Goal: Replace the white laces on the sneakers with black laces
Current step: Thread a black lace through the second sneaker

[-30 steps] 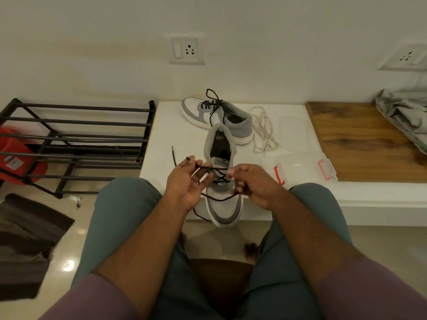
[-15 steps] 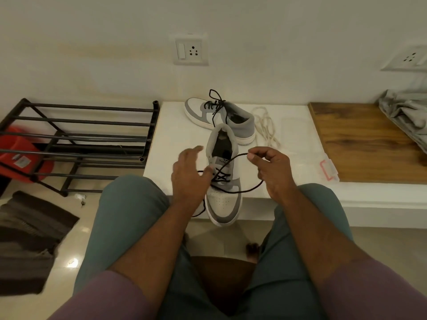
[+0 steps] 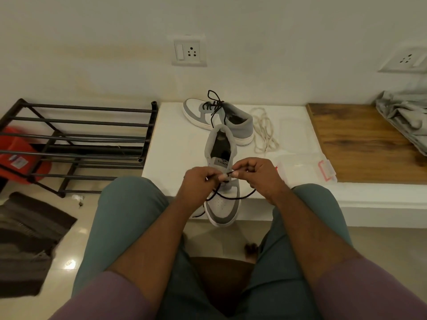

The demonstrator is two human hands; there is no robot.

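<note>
A grey and white sneaker lies on the white ledge, toe pointing at me and overhanging the front edge. A black lace is partly threaded through it and loops loosely over the toe. My left hand and my right hand meet over the sneaker's eyelets, both pinching the black lace. A second sneaker with a black lace tied in it sits behind. The removed white laces lie in a heap to its right.
A black metal shoe rack stands left of the ledge, with a red item behind it. A clear plastic packet and a wooden board lie at right, grey cloth beyond. A dark mat covers the floor.
My right hand, raised with a loop of the black lace half a second ago, has come back down. Both hands now meet over the eyelets again.
</note>
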